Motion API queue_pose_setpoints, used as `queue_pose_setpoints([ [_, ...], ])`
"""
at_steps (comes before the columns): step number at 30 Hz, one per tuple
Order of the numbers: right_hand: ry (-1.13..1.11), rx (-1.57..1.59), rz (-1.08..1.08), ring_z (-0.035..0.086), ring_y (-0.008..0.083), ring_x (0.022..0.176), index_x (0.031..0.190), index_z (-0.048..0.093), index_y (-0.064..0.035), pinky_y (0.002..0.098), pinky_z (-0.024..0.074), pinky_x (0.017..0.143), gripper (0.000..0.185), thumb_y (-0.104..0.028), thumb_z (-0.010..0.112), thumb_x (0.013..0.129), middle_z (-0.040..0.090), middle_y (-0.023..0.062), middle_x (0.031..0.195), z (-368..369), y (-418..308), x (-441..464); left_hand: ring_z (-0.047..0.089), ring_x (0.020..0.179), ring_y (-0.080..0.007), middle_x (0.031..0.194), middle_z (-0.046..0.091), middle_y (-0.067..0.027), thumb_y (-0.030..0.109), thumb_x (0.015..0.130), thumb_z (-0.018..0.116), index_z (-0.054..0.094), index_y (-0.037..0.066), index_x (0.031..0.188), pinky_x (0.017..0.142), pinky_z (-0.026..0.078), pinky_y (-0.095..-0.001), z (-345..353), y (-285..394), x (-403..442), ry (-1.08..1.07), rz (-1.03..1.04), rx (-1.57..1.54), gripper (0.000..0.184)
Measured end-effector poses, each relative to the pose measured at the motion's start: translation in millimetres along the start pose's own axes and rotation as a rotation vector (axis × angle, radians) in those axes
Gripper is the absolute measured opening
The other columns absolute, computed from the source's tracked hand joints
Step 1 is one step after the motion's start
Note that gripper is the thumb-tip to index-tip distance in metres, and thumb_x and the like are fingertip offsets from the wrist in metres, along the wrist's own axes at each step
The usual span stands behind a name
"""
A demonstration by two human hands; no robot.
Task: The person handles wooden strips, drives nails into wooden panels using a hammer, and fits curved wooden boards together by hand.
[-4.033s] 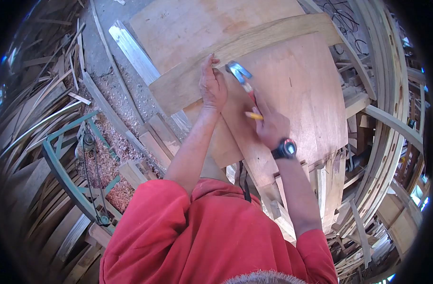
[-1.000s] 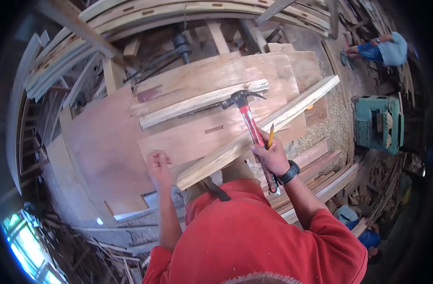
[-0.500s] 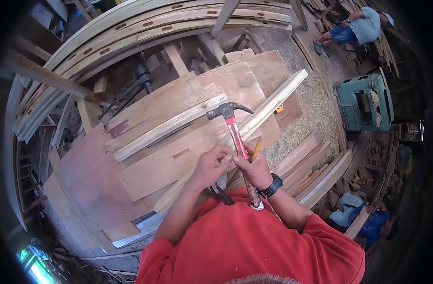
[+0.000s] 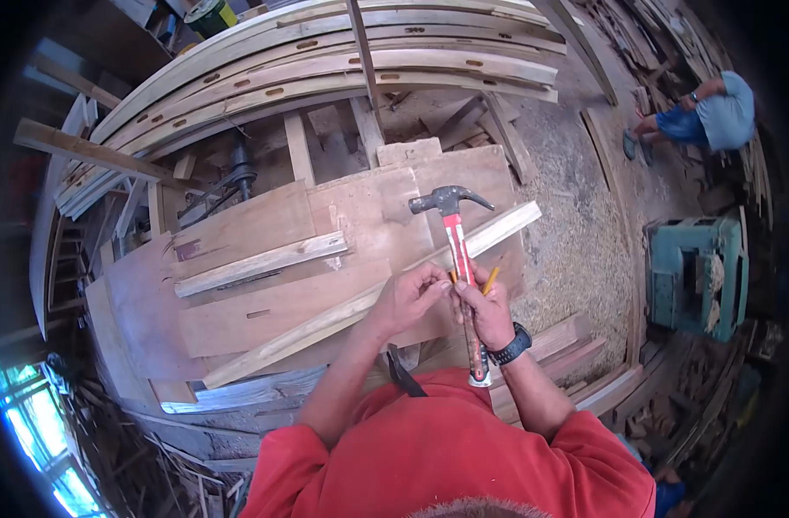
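Red and white paint marks the handle of the claw hammer (image 4: 460, 259), which stands upright in the head view, its dark steel head uppermost. The right hand (image 4: 485, 315) is closed around the handle below the painted section. A yellow pencil (image 4: 491, 281) is retained in the same grip, its tip angled up beside the handle. A black watch (image 4: 511, 344) is fitted at the right wrist.

The left hand (image 4: 403, 302) is positioned just beside the handle, fingers curled, thumb and fingertips drawn together; from where I stand, I cannot tell whether they pinch a small item.

Beyond the hands, a long batten (image 4: 312, 335) lies diagonally across flat wooden panels (image 4: 360, 207). A shorter batten (image 4: 261, 263) lies apart from it on the worker's left. One panel (image 4: 226, 326) between the two battens has a narrow slot.

Slotted timbers (image 4: 325, 65) are stacked beyond the panels. Shavings (image 4: 567, 276) cover the floor on the worker's right, near a green machine (image 4: 658, 281). Past the machine, another person (image 4: 727, 112) in a light shirt and blue shorts is partly in view.
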State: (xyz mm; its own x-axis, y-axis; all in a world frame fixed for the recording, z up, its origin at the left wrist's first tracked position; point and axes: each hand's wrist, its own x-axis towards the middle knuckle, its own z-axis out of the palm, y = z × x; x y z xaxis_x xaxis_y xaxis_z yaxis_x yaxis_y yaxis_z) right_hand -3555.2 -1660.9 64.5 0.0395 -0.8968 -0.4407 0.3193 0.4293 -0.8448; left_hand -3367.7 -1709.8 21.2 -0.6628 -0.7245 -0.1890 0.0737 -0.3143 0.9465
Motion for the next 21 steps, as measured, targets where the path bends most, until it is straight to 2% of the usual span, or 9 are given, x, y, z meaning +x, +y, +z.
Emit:
queue_pose_setpoints([
  [2, -0.029, -0.032, 0.017, 0.057, 0.0052, 0.059, 0.142, 0.053, -0.0013, 0.0202, 0.0476, 0.051, 0.041, -0.016, 0.059, 0.104, 0.063, 0.0006, 0.08, -23, -16, 10, 0.066, 0.094, -0.0169, 0.103, 0.069, -0.0084, 0.015, 0.104, 0.061, 0.062, 0.001, 0.111, 0.086, 0.052, -0.0318, 17, -1, 6, 0.307, 0.019, 0.243, 0.016],
  [3, -0.003, -0.065, -0.011, 0.056, 0.0055, 0.057, 0.141, 0.054, -0.0012, 0.0207, 0.0477, 0.05, 0.04, -0.017, 0.058, 0.105, 0.063, 0.0006, 0.078, -30, -25, 17, 0.066, 0.094, -0.0169, 0.103, 0.069, -0.0084, 0.015, 0.104, 0.061, 0.062, 0.001, 0.111, 0.086, 0.052, -0.0318, 20, -3, 9, 0.324, 0.027, 0.243, 0.016],
  [5, 0.056, -0.148, -0.037, 0.054, 0.0062, 0.054, 0.135, 0.057, -0.0006, 0.0218, 0.0474, 0.049, 0.036, -0.022, 0.054, 0.107, 0.062, 0.0006, 0.076, -43, -43, 31, 0.068, 0.096, -0.0293, 0.106, 0.069, -0.014, 0.015, 0.099, 0.064, 0.063, 0.003, 0.111, 0.084, 0.052, -0.041, 24, -13, 13, 0.548, 0.276, 0.705, 0.017],
  [8, 0.049, -0.27, -0.046, 0.054, 0.0071, 0.055, 0.126, 0.058, -0.0001, 0.0219, 0.0465, 0.049, 0.033, -0.027, 0.053, 0.107, 0.059, 0.0006, 0.075, -55, -74, 58, 0.065, 0.103, -0.0347, 0.114, 0.068, -0.0136, 0.015, 0.096, 0.066, 0.064, 0.003, 0.11, 0.088, 0.051, -0.045, 26, -21, 10, 0.568, 0.284, 0.752, 0.019],
  [9, 0.024, -0.277, -0.103, 0.054, 0.0079, 0.054, 0.113, 0.059, -0.0022, 0.0223, 0.0463, 0.049, 0.029, -0.029, 0.05, 0.108, 0.058, 0.0007, 0.074, -59, -79, 72, 0.065, 0.103, -0.0347, 0.114, 0.068, -0.0136, 0.015, 0.096, 0.066, 0.064, 0.003, 0.11, 0.088, 0.051, -0.045, 27, -24, 8, 0.588, 0.282, 0.746, 0.019],
  [10, 0.008, -0.289, -0.111, 0.054, 0.0079, 0.054, 0.113, 0.059, -0.0022, 0.0223, 0.0463, 0.049, 0.029, -0.029, 0.05, 0.108, 0.058, 0.0007, 0.074, -62, -90, 88, 0.065, 0.104, -0.0351, 0.112, 0.069, -0.0141, 0.014, 0.097, 0.065, 0.064, 0.003, 0.11, 0.089, 0.051, -0.045, 23, -26, 10, 0.57, 0.298, 0.746, 0.017],
  [12, -0.038, -0.33, -0.153, 0.054, 0.008, 0.056, 0.098, 0.059, -0.0054, 0.0242, 0.0466, 0.051, 0.028, -0.029, 0.049, 0.109, 0.058, 0.0005, 0.073, -65, -108, 117, 0.065, 0.105, -0.0355, 0.11, 0.069, -0.0145, 0.013, 0.097, 0.065, 0.065, 0.004, 0.11, 0.09, 0.05, -0.045, 19, -27, 12, 0.553, 0.311, 0.745, 0.016],
  [18, -0.141, -0.568, -0.319, 0.057, 0.0116, 0.055, 0.092, 0.064, -0.004, 0.029, 0.0487, 0.05, 0.032, -0.029, 0.052, 0.108, 0.062, 0.0027, 0.069, -91, -144, 283, 0.065, 0.098, -0.0346, 0.103, 0.069, -0.0138, 0.011, 0.095, 0.066, 0.066, 0.004, 0.105, 0.087, 0.05, -0.0446, 23, -25, 20, 0.585, 0.246, 0.735, 0.012],
  [21, -0.268, -0.577, -0.215, 0.058, 0.0136, 0.053, 0.086, 0.065, -0.0036, 0.0306, 0.049, 0.051, 0.036, -0.032, 0.055, 0.106, 0.064, 0.0041, 0.068, -80, -176, 364, 0.065, 0.094, -0.0355, 0.101, 0.069, -0.014, 0.008, 0.093, 0.066, 0.067, 0.004, 0.104, 0.087, 0.05, -0.0453, 36, -23, 29, 0.71, 0.196, 0.783, 0.011],
])
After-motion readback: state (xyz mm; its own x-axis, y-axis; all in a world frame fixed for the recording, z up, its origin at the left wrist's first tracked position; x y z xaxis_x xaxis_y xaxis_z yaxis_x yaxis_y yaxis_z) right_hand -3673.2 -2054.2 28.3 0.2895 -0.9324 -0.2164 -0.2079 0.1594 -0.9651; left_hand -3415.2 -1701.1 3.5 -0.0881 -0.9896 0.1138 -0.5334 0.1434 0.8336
